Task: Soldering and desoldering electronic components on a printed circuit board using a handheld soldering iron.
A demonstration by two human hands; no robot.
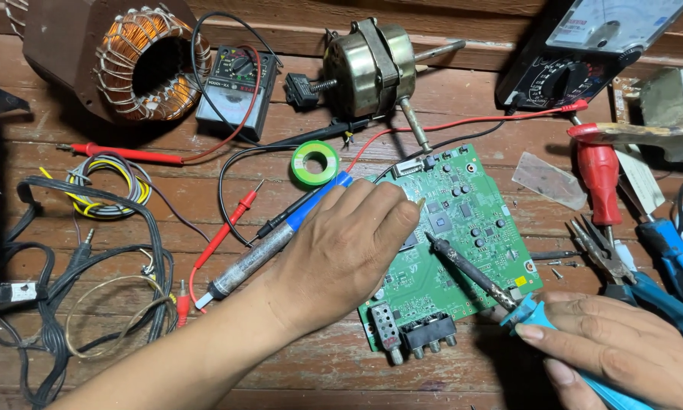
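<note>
Your left hand (347,247) lies flat on the green board (463,228), fingers released — pinning it to the table (463,99). Your right hand (622,349) grips the blue-handled iron (474,275), its tip touching the board beside a dark chip (440,222) — a braced, pen-like hold, likely for precision.

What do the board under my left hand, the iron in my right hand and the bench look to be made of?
Circuit board: apparently rigid laminate with a glossy green coating, studded with small dark components. Soldering iron: dark, dull metal shaft, tarnished looking, with a light blue handle, likely plastic, held in the right hand. Left hand rests on the board. Bench: worn reddish-brown wooden planks with visible seams.
</note>
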